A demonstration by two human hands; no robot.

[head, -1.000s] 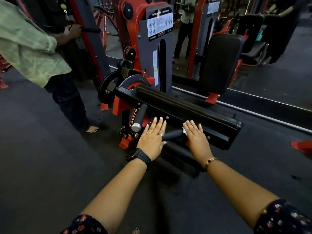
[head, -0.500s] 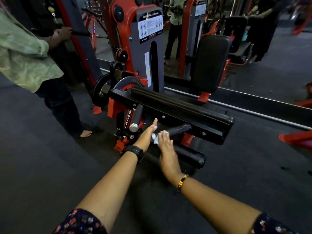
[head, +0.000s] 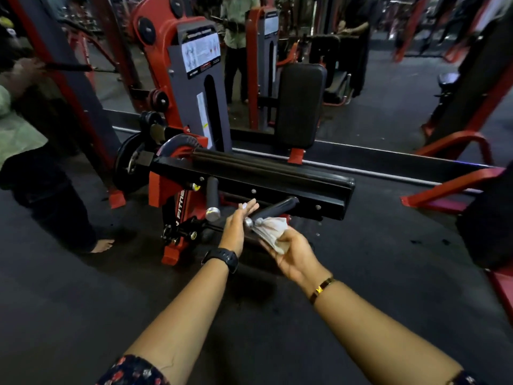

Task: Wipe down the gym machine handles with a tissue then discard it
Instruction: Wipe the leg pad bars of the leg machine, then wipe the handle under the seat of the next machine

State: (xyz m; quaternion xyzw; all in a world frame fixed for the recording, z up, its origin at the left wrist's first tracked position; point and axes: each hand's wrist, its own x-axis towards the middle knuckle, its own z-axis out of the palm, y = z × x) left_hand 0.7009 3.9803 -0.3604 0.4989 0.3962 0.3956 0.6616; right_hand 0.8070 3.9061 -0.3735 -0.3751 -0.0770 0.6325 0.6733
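The right hand (head: 294, 254) is lying palm up, and its grip is curling round a crumpled white tissue (head: 270, 230), pinching it between thumb and fingers. The tissue is sitting at the 4 o'clock side of the metal end cap (head: 248, 223) of a black handle (head: 274, 208) and appears to be touching it. That handle is slanting up toward 2 o'clock, where it is joining the black beam (head: 291, 187) of a red and black gym machine (head: 166, 190).

The left hand (head: 236, 229) is standing on edge at the cap's 9 o'clock, its grip spread, fingers straight and pointing toward 1 o'clock, holding nothing. Whether the fingers are touching the handle cannot be told. A black watch (head: 223, 258) is sitting on the left wrist and a thin gold bracelet (head: 322, 287) on the right one.

A second handle (head: 212, 190) is hanging from the beam at the left hand's 11 o'clock, its own metal cap facing down, apart from both hands. A ribbed black pad (head: 249, 162) is lying along the top of the beam, and an upright black cushion (head: 301, 104) is standing behind it at 12 o'clock.

At 9 o'clock another person in a pale green shirt (head: 16, 140) is standing barefoot on the dark floor (head: 83, 315), gripping a bar.
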